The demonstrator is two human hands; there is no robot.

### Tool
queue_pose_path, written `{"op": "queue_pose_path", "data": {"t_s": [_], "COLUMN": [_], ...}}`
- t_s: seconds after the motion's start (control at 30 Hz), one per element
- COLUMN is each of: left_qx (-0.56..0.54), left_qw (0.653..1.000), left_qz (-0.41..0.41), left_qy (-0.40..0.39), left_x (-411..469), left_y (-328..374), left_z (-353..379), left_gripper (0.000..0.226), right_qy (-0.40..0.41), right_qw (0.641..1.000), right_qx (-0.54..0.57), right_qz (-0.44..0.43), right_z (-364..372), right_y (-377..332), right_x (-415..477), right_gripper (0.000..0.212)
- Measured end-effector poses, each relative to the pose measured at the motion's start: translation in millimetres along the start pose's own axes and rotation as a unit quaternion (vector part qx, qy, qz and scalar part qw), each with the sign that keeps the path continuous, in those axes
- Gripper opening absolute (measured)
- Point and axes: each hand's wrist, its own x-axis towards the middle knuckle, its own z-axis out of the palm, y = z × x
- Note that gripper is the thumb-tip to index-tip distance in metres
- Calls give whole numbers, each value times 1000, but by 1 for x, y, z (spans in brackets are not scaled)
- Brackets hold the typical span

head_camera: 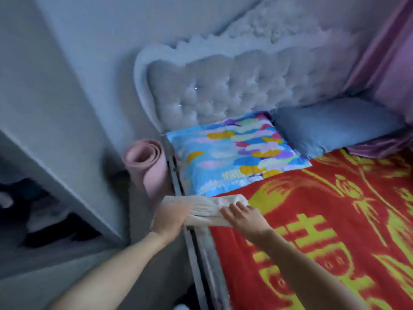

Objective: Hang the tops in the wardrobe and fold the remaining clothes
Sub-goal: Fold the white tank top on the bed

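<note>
A folded pale pink-white garment (223, 203) lies at the left edge of the bed, on the red and yellow blanket (324, 231), just below the colourful pillow (228, 153). My left hand (172, 218) lies on the garment's left end, fingers blurred and stretched over the cloth. My right hand (243, 217) presses on its right part with fingers spread flat. The open wardrobe (44, 209) is at the left, with dark clothes on its shelves.
A rolled pink mat (145, 168) stands between the wardrobe and the bed. The grey bed frame edge (201, 253) runs down below my hands. A tufted white headboard (223, 90), a blue-grey pillow (335, 126) and purple curtain (391, 63) lie beyond.
</note>
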Motion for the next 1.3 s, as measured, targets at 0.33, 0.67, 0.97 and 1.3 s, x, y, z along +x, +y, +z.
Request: {"op": "queue_pose_path", "data": {"t_s": [0.33,0.67,0.97,1.3], "left_qx": [122,136,133,108], "left_qw": [942,908,897,893], "left_qz": [-310,-396,-418,-435], "left_qy": [-30,-21,-48,-49], "left_x": [-198,-310,-456,-550], "left_y": [-88,-124,-234,-302], "left_z": [-140,-167,-213,-217], "left_gripper": [36,52,52,40], "right_qy": [147,185,138,83], "right_qw": [957,929,923,920], "right_qx": [33,85,78,102], "right_qz": [-247,-310,-350,-370], "right_z": [-67,-91,-121,-128], "right_y": [-162,-282,-454,-568], "right_x": [154,196,264,316], "right_gripper": [84,80,74,49]}}
